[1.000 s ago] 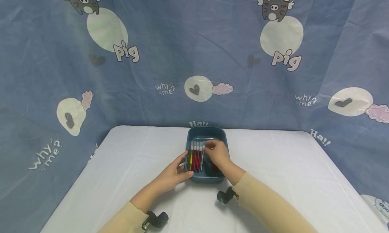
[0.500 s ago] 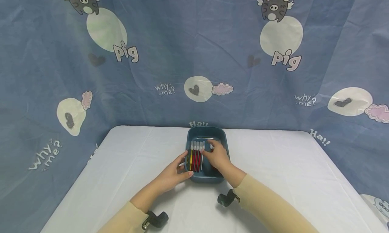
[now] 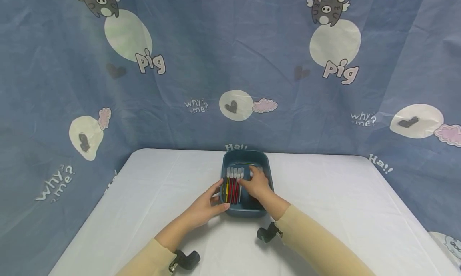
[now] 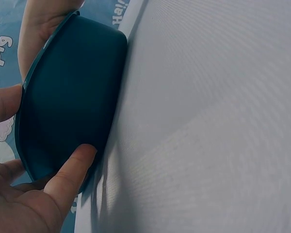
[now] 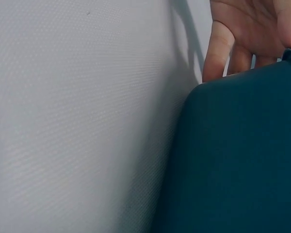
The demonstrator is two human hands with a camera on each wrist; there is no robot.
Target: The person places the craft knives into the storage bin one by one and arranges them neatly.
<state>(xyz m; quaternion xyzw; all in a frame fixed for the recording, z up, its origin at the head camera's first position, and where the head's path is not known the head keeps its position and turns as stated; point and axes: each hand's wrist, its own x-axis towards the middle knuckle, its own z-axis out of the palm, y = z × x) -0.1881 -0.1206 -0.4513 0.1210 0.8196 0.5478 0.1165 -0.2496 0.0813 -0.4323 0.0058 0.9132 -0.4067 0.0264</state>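
Note:
A dark teal plastic box (image 3: 248, 213) stands on the white table. In its left half lie several slim pens side by side with clear caps at the far end: a yellow one (image 3: 227, 190), red ones (image 3: 233, 191) and a white one (image 3: 240, 193). My left hand (image 3: 199, 212) holds the box's near left corner, its thumb (image 4: 70, 177) along the outer wall and fingers at the rim. My right hand (image 3: 257, 185) reaches into the box, thumb and forefinger spread apart, thumb tip by the white pen. More capped pens (image 3: 251, 174) lie partly hidden under it.
A blue cloth curtain (image 3: 201, 68) printed with pigs and words hangs right behind the table's (image 3: 180, 168) far edge. Black wrist cameras (image 3: 187, 260) stick out below both sleeves, close over the table.
My right thumb and forefinger were together at the white pen's cap; they have parted, and the hand has shifted slightly right. The left hand and the box have stayed put.

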